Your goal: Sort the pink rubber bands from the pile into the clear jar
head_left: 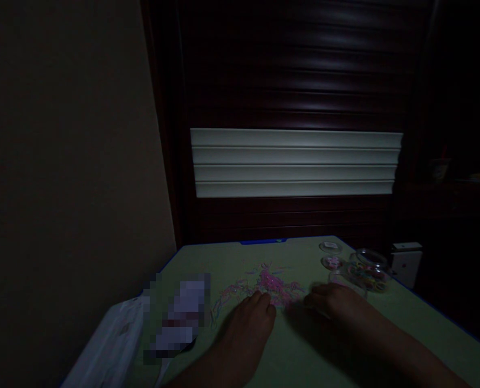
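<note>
A loose pile of small, thin elastic bands [273, 282], mostly pink with some pale ones, is spread over the green tabletop [296, 355]. At the pile's near edge is my left hand [254, 318], its fingers curled together and pointing down; whatever may be under the fingertips is hidden. My right hand [331, 299] hovers to the right of the pile, fingers drawn together and slightly blurred. I cannot make out anything between them. Just behind that hand, partly covered by it, lies a shallow clear container [357, 287].
At the table's right stand a clear tub of multicoloured bands [367, 277], a small dish of pink pieces [332, 262] and a clear round lid [330, 247]. On the left are a pixelated object [183, 312] and a long white case [106, 345]. A wall borders the left side.
</note>
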Tool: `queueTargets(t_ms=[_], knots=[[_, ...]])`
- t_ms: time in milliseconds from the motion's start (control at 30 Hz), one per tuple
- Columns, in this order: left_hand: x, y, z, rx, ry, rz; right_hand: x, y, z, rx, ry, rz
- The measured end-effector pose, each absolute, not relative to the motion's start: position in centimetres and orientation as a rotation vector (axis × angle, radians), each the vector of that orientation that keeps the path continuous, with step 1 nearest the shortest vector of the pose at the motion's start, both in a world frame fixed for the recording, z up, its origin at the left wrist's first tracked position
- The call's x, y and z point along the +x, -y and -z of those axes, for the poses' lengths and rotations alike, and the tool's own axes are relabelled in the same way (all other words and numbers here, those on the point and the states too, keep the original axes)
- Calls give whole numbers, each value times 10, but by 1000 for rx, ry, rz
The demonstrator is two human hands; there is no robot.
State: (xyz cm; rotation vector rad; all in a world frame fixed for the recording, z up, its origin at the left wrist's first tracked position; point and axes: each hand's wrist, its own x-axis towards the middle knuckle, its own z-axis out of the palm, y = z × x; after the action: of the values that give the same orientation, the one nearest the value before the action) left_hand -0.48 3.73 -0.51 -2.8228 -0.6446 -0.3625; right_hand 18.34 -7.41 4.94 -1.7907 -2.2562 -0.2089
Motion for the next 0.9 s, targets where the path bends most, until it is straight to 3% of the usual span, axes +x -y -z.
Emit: queueTargets(t_ms=[400,900], knots=[[-4,-33,-6,-2837,745,271,180,76,-52,-1793,2219,165],[-5,-40,9,-2765,600,423,181,75,-51,-1782,2248,210]])
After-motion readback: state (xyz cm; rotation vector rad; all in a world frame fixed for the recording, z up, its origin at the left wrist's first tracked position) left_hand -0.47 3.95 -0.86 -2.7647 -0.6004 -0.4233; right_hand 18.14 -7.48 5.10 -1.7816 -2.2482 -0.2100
